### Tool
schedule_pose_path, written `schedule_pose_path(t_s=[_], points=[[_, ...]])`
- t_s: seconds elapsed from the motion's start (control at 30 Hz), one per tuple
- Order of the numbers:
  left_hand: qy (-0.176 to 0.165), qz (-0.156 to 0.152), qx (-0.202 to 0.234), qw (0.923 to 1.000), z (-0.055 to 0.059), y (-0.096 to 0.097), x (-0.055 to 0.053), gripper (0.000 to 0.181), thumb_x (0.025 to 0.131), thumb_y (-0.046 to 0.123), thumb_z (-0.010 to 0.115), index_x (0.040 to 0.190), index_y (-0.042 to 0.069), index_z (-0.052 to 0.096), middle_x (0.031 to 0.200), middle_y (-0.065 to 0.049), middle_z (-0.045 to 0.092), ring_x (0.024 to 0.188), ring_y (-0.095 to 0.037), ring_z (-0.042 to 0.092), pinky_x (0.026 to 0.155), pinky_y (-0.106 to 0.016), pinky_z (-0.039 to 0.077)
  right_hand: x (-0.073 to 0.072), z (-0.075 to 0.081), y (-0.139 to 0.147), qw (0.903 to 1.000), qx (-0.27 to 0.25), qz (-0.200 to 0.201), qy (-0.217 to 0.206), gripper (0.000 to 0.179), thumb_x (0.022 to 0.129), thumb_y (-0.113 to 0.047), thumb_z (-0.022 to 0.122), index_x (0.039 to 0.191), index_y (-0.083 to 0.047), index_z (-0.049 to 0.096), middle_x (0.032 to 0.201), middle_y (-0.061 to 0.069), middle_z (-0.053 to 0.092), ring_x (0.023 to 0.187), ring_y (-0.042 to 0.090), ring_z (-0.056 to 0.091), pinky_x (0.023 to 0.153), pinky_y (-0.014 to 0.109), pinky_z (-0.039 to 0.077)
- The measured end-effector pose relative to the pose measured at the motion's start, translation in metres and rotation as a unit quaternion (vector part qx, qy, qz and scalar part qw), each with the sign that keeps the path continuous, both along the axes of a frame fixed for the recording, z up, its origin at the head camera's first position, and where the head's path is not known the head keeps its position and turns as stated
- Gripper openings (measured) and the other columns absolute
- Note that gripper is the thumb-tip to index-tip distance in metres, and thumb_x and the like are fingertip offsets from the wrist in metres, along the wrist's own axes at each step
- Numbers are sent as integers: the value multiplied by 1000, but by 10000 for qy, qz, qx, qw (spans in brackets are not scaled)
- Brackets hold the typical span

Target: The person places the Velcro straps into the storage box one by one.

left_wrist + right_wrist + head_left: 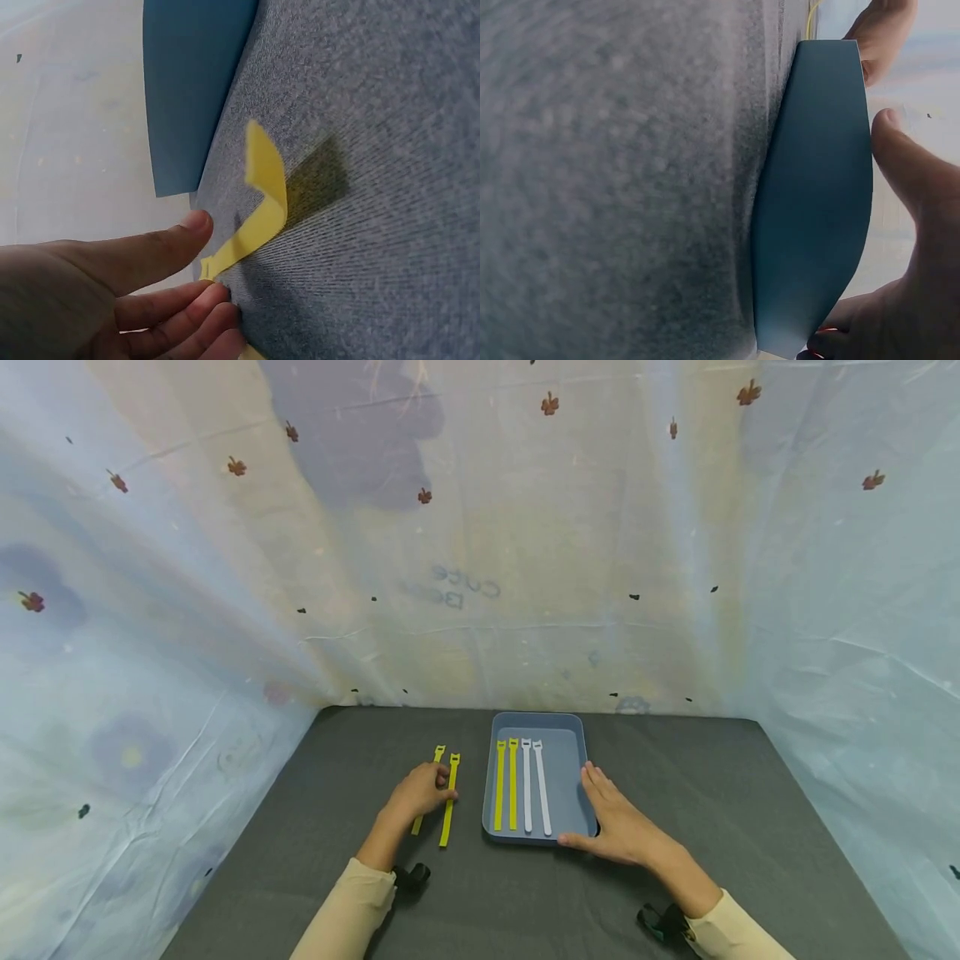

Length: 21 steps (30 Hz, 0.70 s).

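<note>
The left hand [422,792] is over the tabletop [697,777] to the left of the tray, its fingers loosely bent and grasping nothing, the thumb apart from the fingertips. Beneath and beside it lie two loose yellow straps, slightly slanted, with their slotted heads at the far end: the outer yellow strap [439,751] passes partly under the hand, while the inner yellow strap [447,814] lies right at the thumb. In the left wrist view, one yellow strap runs near the gap between thumb and fingers, its end bent up off the cloth; whether the thumb touches it, I cannot tell. The right hand [618,822] is unclenched, fingers extended along the right side of the blue-grey tray [566,777] and thumb at its near edge, by the near right corner. Inside the tray, four straps lie side by side toward the left: a first yellow strap [500,785], a second yellow strap [513,785], then a straight white strap [527,785] and a slightly tilted white strap [542,789]. Both arms wear pale sleeves [345,906], with a dark wrist device [412,878] beside the left cuff. Behind the tabletop hangs a pale curtain [525,527] printed with small reddish leaves.
</note>
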<state>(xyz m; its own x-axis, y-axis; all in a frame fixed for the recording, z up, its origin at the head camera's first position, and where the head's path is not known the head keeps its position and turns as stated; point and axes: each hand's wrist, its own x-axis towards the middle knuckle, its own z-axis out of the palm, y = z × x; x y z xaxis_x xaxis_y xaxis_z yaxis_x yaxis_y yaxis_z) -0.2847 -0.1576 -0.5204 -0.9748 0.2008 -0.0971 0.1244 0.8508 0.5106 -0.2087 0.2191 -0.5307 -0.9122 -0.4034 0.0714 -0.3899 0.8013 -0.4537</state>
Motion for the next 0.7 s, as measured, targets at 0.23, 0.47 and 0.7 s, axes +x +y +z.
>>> schedule_pose_path(t_s=[0.23,0.47,0.7], points=[[-52,-31,-61,10000,1,1,-5,48,94,21,87,132,-1,67,107,-4,65,100,-23,64,92,-50,58,-2,2,1,9999,-52,49,-146,127,90,-71,75,166,12,16,175,31,11,162,50,16,127,66,27],[-15,56,-145,9999,0,4,-10,45,90,19,90,125,2,67,101,-4,64,90,-19,61,82,-46,56,-3,1,1,9997,-54,28,-232,129,89,-73,74,167,11,15,176,30,9,162,49,14,127,66,27],[-131,150,-123,9997,-1,6,-14,42,89,17,91,120,3,67,100,-4,65,88,-20,62,80,-46,57,-3,2,1,9995,-71,30,-294,129,89,-74,74,167,10,14,176,30,9,162,48,14,127,66,28]])
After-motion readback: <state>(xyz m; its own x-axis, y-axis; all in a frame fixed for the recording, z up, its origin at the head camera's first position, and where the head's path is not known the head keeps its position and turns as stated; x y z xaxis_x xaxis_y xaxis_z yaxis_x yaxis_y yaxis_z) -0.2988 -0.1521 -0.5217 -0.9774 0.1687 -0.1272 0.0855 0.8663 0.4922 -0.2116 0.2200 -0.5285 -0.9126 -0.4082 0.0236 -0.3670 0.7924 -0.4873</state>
